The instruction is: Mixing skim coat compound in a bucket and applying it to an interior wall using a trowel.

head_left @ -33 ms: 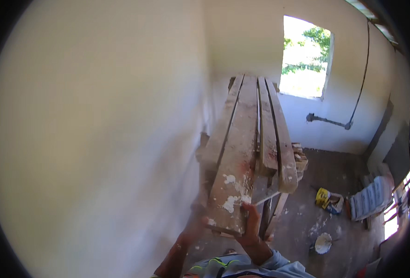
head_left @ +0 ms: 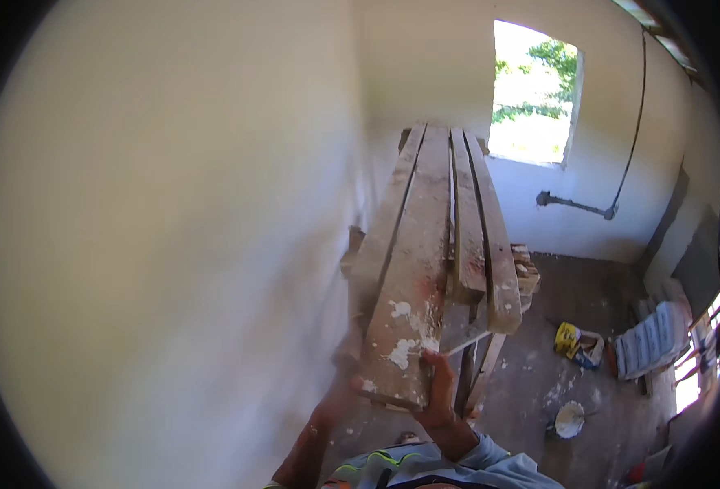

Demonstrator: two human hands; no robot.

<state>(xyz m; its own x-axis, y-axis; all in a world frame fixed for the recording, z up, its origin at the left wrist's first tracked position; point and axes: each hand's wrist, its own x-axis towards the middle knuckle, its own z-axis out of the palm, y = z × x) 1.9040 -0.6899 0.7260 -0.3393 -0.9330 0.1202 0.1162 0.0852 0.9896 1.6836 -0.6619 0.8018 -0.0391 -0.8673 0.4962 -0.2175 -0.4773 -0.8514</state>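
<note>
A long, wide wooden plank (head_left: 413,269), spotted with white plaster and reddish stains, runs away from me on a raised wooden scaffold. My right hand (head_left: 440,395) is closed round the right corner of its near end, thumb on top and fingers mostly hidden underneath. At the left corner, my left hand (head_left: 340,401) grips the same plank; it is partly blurred, with fingertips at the edge. Beside the plank lie a narrower board (head_left: 380,236) on the left and two beams, an inner one (head_left: 467,220) and an outer one (head_left: 500,269), on the right.
A pale wall (head_left: 173,244) rises close on the left. The far wall has a window opening (head_left: 535,98). On the floor to the right are a yellow-and-blue bag (head_left: 580,345), stacked pale sacks (head_left: 651,341) and a whitish bucket (head_left: 569,420). Scaffold legs (head_left: 484,375) stand below the boards.
The view has tilted slightly, so the scene sits a little higher. Both hands keep their hold on the plank's near end.
</note>
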